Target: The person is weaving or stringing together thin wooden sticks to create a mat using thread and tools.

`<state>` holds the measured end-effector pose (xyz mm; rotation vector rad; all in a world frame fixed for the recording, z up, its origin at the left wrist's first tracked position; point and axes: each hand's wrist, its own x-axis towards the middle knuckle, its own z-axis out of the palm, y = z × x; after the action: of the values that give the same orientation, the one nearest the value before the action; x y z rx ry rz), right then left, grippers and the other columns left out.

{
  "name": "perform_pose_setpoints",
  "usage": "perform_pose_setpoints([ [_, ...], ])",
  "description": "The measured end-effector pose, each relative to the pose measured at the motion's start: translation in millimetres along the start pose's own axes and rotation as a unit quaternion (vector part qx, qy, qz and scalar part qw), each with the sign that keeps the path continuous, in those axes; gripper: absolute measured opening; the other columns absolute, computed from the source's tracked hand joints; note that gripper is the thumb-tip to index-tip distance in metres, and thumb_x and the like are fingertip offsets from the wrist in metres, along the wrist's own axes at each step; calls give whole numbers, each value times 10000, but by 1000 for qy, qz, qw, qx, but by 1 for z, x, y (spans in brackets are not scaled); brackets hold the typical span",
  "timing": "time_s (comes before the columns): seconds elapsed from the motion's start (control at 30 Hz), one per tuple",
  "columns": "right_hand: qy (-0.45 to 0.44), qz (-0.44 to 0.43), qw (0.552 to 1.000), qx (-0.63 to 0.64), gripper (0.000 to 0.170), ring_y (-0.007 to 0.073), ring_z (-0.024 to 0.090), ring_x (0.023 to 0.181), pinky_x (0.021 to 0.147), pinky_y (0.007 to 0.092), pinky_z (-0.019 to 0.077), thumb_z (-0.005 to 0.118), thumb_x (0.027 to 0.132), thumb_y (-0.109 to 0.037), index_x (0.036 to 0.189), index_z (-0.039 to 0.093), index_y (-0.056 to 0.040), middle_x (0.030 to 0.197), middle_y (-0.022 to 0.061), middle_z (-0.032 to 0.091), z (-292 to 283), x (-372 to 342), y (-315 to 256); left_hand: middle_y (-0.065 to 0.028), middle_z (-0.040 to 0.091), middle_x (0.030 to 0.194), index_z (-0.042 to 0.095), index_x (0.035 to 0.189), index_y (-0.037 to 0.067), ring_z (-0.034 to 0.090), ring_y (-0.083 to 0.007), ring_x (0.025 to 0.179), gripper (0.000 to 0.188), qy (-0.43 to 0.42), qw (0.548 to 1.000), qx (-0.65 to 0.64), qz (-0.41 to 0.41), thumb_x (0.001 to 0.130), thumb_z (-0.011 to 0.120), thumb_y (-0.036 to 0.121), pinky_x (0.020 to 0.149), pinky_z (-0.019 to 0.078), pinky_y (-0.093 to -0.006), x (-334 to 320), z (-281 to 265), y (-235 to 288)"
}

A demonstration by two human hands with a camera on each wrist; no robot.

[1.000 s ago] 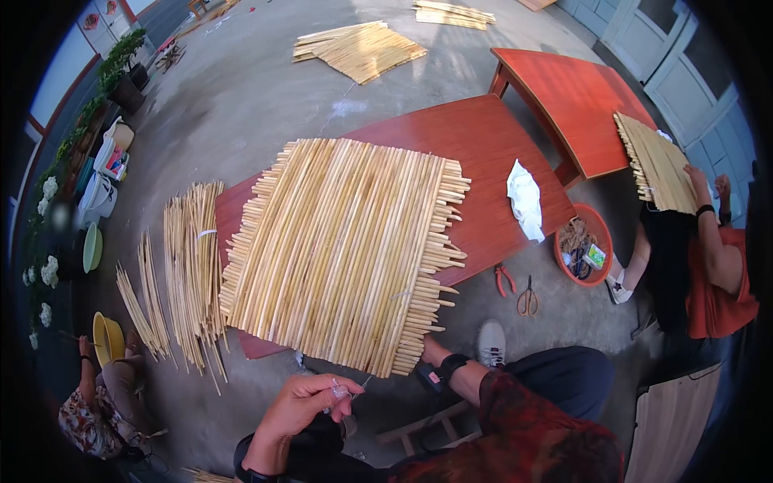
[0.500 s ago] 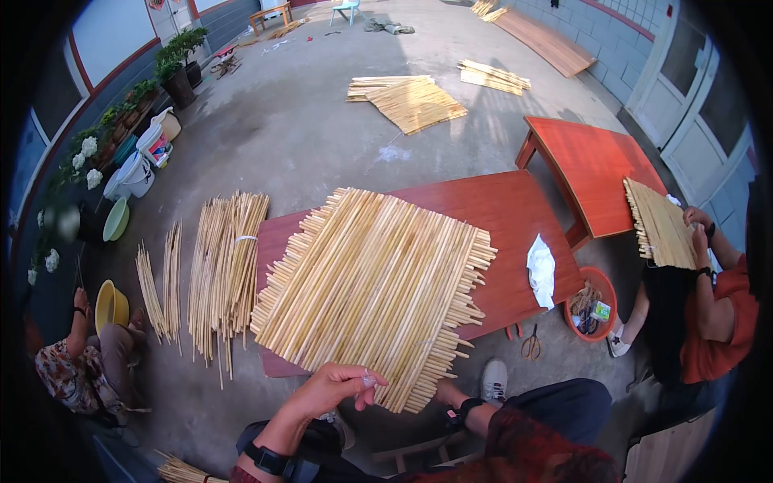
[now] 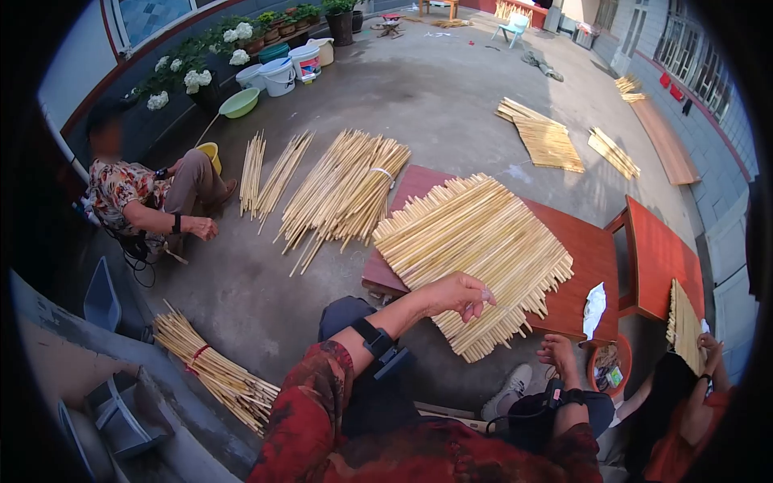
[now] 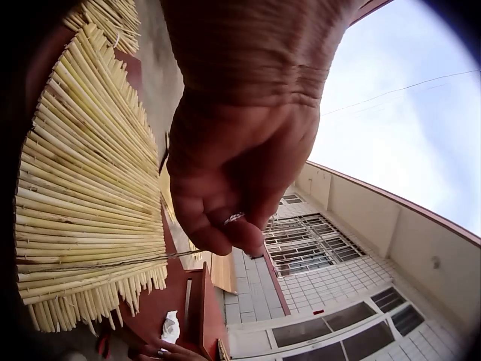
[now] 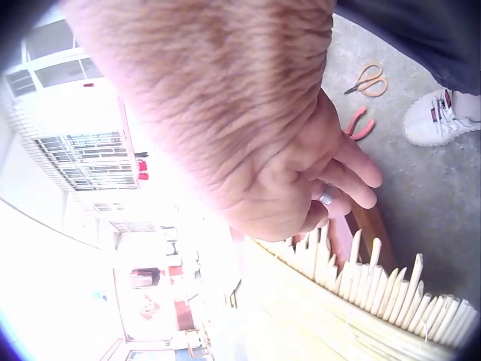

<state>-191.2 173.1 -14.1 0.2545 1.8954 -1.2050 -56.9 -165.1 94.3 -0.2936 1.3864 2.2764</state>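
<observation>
A mat of straight pale stalks [image 3: 483,258] lies on the dark red low table [image 3: 419,183], its stalk ends sticking out unevenly. Above its near edge in the head view, my left hand [image 3: 457,296] is raised with thumb and fingers curled together. The left wrist view shows those fingers pinching a thin string [image 4: 113,263] that runs taut across the mat; a small shiny bit shows between them. My right hand [image 3: 557,352] hovers past the mat's right edge, fingers loosely bent. In the right wrist view a ring [image 5: 327,195] is on one finger and nothing shows held.
Bundles of loose stalks [image 3: 342,189] lie left of the table, another tied bundle [image 3: 217,362] nearer me. Scissors [image 5: 370,81] and red-handled pliers [image 5: 361,124] lie on the floor. An orange basin [image 3: 609,362] stands at right. People sit at both sides.
The head view has swung left. My left hand has lifted away from the mat's near corner, still pinching the string. My right hand has come out from behind the mat into view.
</observation>
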Motion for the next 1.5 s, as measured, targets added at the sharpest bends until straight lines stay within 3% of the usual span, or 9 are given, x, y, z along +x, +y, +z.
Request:
perform_pose_setpoints([
  [0.2, -132, -167, 971, 112, 258, 182, 621, 817, 681, 258, 524, 463, 872, -95, 1109, 494, 3, 1006, 109, 576, 33, -83, -112, -34, 568, 648, 600, 963, -4, 520, -91, 525, 229, -2, 999, 51, 17, 868, 501, 179, 499, 414, -193, -18, 33, 20],
  [0.37, -250, -301, 917, 78, 305, 174, 588, 907, 755, 266, 487, 503, 876, -198, 1105, 521, 2, 1019, 90, 572, 71, -117, -141, -20, 560, 633, 605, 956, 0, 503, -80, 513, 224, 1, 990, 134, 36, 868, 499, 177, 487, 389, -188, -21, 72, 35],
  [0.47, -294, -312, 899, 88, 320, 149, 585, 882, 736, 261, 487, 501, 878, -230, 1091, 533, 7, 996, 79, 581, 78, -117, -143, -8, 542, 601, 611, 945, 8, 486, -72, 506, 222, 2, 986, 164, 26, 876, 489, 181, 482, 379, -195, -17, 87, 42],
  [0.77, -305, -215, 923, 91, 383, 106, 572, 796, 689, 228, 472, 510, 867, -325, 1035, 574, 13, 886, 66, 606, 83, -86, -152, 42, 471, 558, 622, 953, 61, 390, -29, 471, 212, 11, 964, 266, 12, 892, 472, 199, 439, 310, -177, 6, 66, 42],
  [0.97, -330, -243, 908, 84, 289, 104, 563, 800, 728, 236, 458, 516, 871, -223, 1030, 573, 12, 885, 57, 597, 94, -59, -164, 25, 462, 575, 588, 992, 16, 410, -44, 488, 244, -16, 995, 97, -4, 893, 469, 205, 441, 328, -182, 22, 34, 37],
  [1.13, -341, -289, 894, 32, 191, 87, 537, 732, 657, 207, 435, 564, 820, -57, 999, 585, 8, 846, 37, 580, 105, -46, -176, 22, 460, 570, 581, 994, 1, 402, -45, 471, 258, -23, 999, 35, -15, 892, 467, 209, 435, 321, -178, 31, 15, 29],
  [1.37, -325, -364, 873, -22, 92, 86, 532, 656, 577, 211, 426, 595, 787, -25, 874, 614, -3, 742, 21, 546, 115, -27, -163, 23, 452, 567, 573, 1036, 6, 397, -46, 462, 265, -24, 996, -1, -85, 889, 467, 198, 426, 324, -176, 29, 7, 22],
  [1.43, -228, -460, 849, -121, 68, 85, 538, 654, 590, 208, 437, 566, 816, -60, 837, 586, 2, 747, 20, 553, 115, -22, -162, 27, 446, 565, 574, 1037, 9, 391, -46, 460, 265, -25, 997, -16, -76, 889, 467, 202, 426, 323, -176, 32, 5, 22],
  [1.5, -252, -394, 882, -56, 97, 91, 548, 673, 618, 208, 444, 541, 840, -90, 842, 565, 4, 766, 29, 563, 111, -20, -158, 35, 433, 562, 577, 1040, 22, 376, -46, 456, 262, 1, 996, -41, -82, 888, 478, 211, 423, 321, -177, 33, 5, 25],
])
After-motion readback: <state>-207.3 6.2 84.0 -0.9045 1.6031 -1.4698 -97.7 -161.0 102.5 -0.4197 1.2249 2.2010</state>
